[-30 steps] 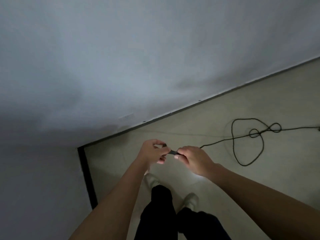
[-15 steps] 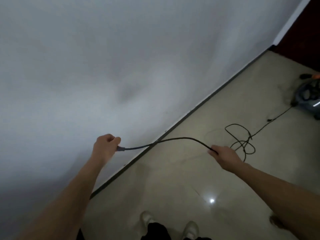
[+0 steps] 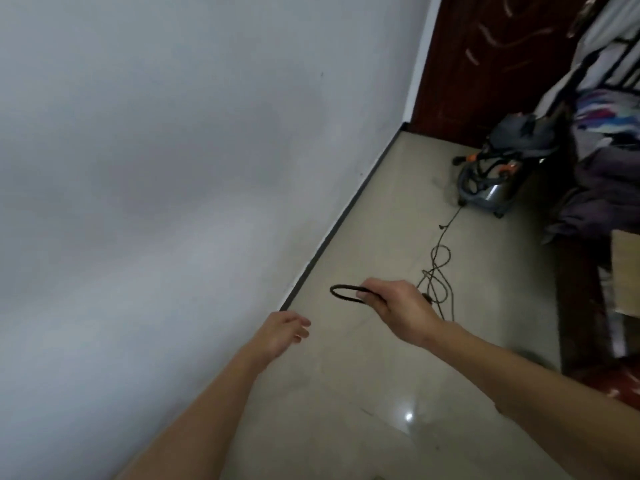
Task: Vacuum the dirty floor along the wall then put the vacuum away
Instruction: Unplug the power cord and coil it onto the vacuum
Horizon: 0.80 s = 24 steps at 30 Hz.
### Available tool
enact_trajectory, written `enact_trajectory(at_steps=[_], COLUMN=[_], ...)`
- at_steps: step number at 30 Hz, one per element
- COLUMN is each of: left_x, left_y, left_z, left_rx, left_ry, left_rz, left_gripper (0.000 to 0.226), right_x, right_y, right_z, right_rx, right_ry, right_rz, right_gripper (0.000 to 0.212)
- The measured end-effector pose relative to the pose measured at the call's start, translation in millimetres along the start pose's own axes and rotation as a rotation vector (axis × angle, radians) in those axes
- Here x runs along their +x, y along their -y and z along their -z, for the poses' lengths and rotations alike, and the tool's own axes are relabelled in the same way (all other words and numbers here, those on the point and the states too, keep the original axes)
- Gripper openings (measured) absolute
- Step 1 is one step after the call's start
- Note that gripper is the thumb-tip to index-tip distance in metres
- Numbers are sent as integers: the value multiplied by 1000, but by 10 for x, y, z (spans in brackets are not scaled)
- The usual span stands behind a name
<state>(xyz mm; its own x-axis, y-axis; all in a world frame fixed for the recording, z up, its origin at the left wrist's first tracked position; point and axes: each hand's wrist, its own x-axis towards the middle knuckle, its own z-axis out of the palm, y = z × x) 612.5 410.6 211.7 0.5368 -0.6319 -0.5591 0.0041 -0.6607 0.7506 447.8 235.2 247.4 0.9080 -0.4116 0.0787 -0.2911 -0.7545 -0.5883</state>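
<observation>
Right hand point(image 3: 403, 311) grips the cord point(image 3: 332, 292), fingers curled round it, and a small loop pokes out toward the wall point(image 3: 156, 168). Left hand point(image 3: 282, 332) hangs just off the wall, fingers loosely spread, holding nothing, clear of the cord. Beyond the right hand the cord trails over the floor point(image 3: 374, 358) in loose tangled loops, running roughly alongside the wall up to the vacuum point(image 3: 491, 181). The vacuum stands well off the wall, near the dark door point(image 3: 485, 64) at the wall's far end, tucked against a heap of clothes point(image 3: 595, 161).
</observation>
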Motion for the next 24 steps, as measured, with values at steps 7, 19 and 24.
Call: enact_trajectory(at_steps=[7, 19, 24], left_x=[71, 239, 435], left_y=[-386, -643, -558], left_z=[85, 824, 1650], left_rx=[224, -42, -284], left_ry=[50, -285, -644], left_rz=[-392, -426, -265], left_gripper=[61, 33, 31], right_x=[-98, -610, -1389], right_y=[341, -349, -1129], right_z=[221, 247, 189], right_rx=[54, -436, -352], right_ry=[-235, -153, -75], right_rz=[1, -710, -1065], right_gripper=[22, 12, 23])
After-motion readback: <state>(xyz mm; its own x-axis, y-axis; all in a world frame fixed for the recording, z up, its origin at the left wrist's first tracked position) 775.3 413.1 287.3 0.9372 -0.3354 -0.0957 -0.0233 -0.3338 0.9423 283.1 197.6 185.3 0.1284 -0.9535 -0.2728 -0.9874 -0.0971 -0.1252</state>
